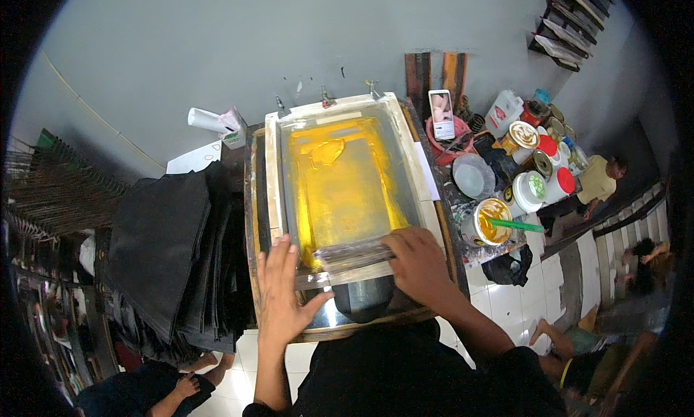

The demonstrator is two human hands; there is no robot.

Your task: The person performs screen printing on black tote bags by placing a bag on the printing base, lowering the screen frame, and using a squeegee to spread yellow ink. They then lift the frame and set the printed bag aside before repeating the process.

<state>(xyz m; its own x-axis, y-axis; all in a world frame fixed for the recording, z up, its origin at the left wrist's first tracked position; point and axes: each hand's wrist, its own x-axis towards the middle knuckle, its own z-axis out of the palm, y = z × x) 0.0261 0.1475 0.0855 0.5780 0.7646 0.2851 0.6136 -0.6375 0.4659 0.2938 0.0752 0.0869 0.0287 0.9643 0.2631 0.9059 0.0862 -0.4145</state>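
A screen-printing frame [272,178] with pale wooden rails lies on the table in front of me. Yellow ink [347,193] is smeared over its mesh, with a thicker blob near the upper left. My right hand [421,264] is closed around the right end of a squeegee [353,261], which lies crosswise near the frame's close edge, against the ink. The squeegee is slightly blurred. At the lower left corner of the frame rests my left hand [280,290], fingers stretched and thumb spread, holding nothing. Dark material shows below the squeegee, at the table's near side.
Black fabric pieces [163,236] are stacked at the left. On the right stand a tub of orange-yellow ink [491,225] with a green stick, a grey bowl [473,176], several paint containers and a phone [440,113]. Clamps [327,99] sit at the frame's far edge. Other people are nearby.
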